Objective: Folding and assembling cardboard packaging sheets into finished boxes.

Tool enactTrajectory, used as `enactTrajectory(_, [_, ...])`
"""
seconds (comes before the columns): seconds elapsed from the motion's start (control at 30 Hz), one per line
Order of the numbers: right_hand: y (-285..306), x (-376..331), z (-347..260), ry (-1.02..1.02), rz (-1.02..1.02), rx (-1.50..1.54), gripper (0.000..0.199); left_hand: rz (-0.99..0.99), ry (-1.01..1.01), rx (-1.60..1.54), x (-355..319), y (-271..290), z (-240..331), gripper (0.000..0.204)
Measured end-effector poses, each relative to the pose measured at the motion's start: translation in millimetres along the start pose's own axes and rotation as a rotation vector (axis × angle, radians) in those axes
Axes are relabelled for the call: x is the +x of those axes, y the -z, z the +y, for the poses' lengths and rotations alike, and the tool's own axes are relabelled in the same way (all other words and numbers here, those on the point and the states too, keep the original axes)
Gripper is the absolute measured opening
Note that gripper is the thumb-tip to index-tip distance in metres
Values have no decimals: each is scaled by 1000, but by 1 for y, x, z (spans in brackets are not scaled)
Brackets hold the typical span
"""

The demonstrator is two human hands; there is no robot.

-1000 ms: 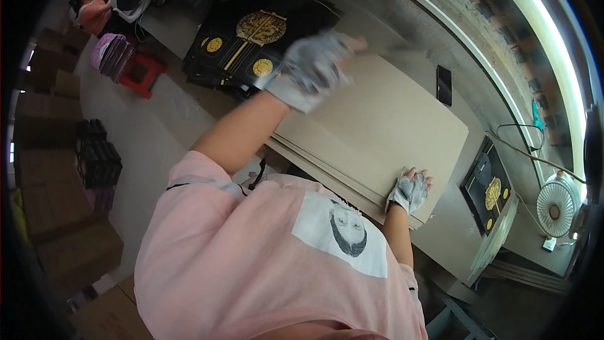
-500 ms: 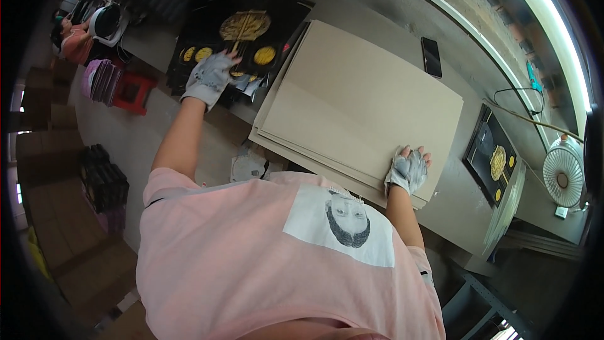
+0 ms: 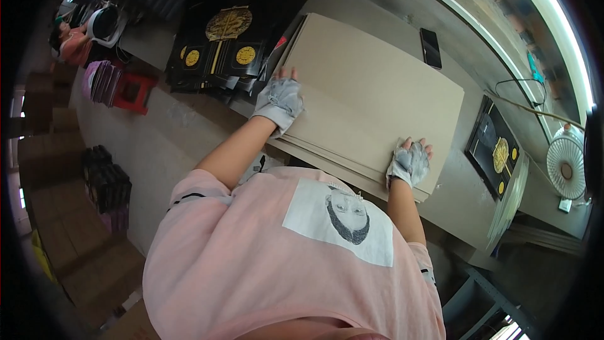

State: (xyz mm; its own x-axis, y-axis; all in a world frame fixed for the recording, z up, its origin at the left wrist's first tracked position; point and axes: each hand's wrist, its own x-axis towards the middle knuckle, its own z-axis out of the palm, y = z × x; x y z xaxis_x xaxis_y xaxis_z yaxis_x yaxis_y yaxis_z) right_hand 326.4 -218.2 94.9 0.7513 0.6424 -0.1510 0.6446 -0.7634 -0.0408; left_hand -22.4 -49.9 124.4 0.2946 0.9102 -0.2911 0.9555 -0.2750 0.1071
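Note:
A stack of large beige boards (image 3: 371,88) lies on the table in front of me. My left hand (image 3: 280,102), in a grey-white fingerless glove, rests on the stack's left end with its fingers stretched out. Flat on the near right part of the top board lies my right hand (image 3: 410,162), gloved the same way, fingers spread. Neither hand holds anything. Just left of the boards is a pile of black printed sheets (image 3: 236,56) with gold round designs, nearest to my left hand.
A black phone (image 3: 431,48) lies beyond the boards. Farther right are a stack of black-and-gold printed pieces (image 3: 494,151) and a white fan (image 3: 565,164). A red stool (image 3: 134,91) stands on the floor at left, near a seated person (image 3: 74,43). Cartons (image 3: 56,170) line the far left.
My left hand has moved right, from over the black printed sheets onto the left end of the boards. My right hand has stayed almost in place.

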Motion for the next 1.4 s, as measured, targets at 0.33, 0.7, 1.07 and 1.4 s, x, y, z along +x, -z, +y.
enactTrajectory(0.33, [-19,2,9,33,119,157,68,136,177,-263,32,-32,-10,82])
enactTrajectory(0.7, [-12,-3,7,17,87,111,67,55,198,-204,17,0,7,71])
enactTrajectory(1.07, [-7,-6,1,49,88,89,67,95,-117,12,98,58,29,74])
enactTrajectory(1.4, [-1,-4,-9,4,4,15,69,-59,-111,394,236,72,12,67])
